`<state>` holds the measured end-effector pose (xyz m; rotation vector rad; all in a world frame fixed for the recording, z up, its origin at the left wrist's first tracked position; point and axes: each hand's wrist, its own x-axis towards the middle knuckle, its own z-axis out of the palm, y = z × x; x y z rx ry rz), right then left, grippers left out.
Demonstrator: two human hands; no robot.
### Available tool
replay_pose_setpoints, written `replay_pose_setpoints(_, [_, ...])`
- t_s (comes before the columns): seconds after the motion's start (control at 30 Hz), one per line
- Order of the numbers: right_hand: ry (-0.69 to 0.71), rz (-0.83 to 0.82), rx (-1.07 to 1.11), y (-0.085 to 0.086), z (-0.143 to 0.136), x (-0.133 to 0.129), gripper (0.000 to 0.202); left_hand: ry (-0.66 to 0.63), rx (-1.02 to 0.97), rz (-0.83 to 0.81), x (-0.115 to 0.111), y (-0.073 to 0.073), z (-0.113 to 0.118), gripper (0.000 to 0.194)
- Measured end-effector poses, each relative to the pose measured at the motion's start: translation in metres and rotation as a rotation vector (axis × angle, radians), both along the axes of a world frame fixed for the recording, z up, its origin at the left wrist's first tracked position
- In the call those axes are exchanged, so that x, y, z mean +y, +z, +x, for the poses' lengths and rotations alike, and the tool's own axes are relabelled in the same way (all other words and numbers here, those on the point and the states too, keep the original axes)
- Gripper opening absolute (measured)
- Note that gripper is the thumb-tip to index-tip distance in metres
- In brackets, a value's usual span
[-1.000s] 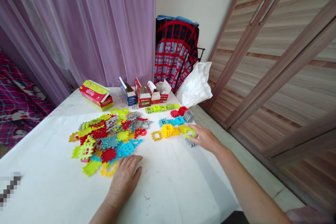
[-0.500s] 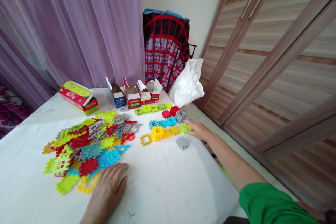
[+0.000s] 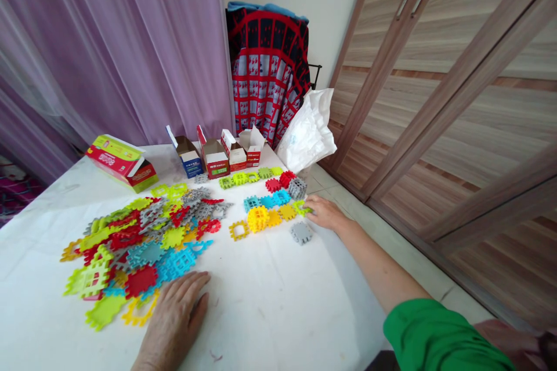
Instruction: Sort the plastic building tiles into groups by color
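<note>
My right hand (image 3: 322,212) is at the table's right edge, its fingers closed on a lime-green interlocking block piece (image 3: 300,207). That piece is at the right end of a row of yellow pieces (image 3: 273,219). A grey square piece (image 3: 301,233) lies just in front of it. Behind are blue pieces (image 3: 266,202), red pieces (image 3: 274,185) and a grey block (image 3: 297,188). My left hand (image 3: 177,304) rests palm down on the table, fingers out and thumb apart, holding nothing. It lies beside a mixed heap of toothed plastic pieces (image 3: 141,281).
Along the back of the white-covered table (image 3: 261,295) stand several open small boxes (image 3: 216,168) and a larger red-and-green box (image 3: 124,163). A green row of pieces (image 3: 239,178) lies before them. A white plastic bag (image 3: 307,133) is at the back right corner. Wooden wardrobe doors (image 3: 435,98) rise at right.
The lime-green piece has tilted and shifted slightly, with my right fingers now on it. My left hand stays where it was on the table. The whole view has shifted a little.
</note>
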<state>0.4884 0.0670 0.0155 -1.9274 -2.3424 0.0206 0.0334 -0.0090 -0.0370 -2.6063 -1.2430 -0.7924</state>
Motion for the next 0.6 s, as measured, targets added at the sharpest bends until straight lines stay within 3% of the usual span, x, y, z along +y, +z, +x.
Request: replay_pose_setpoints(0.6, [0.029, -0.035, 0.008, 0.0017, 0.0035, -0.002, 0.024, 0.003, -0.001, -0.015, 0.0, -0.0028, 0.0003, 0.028])
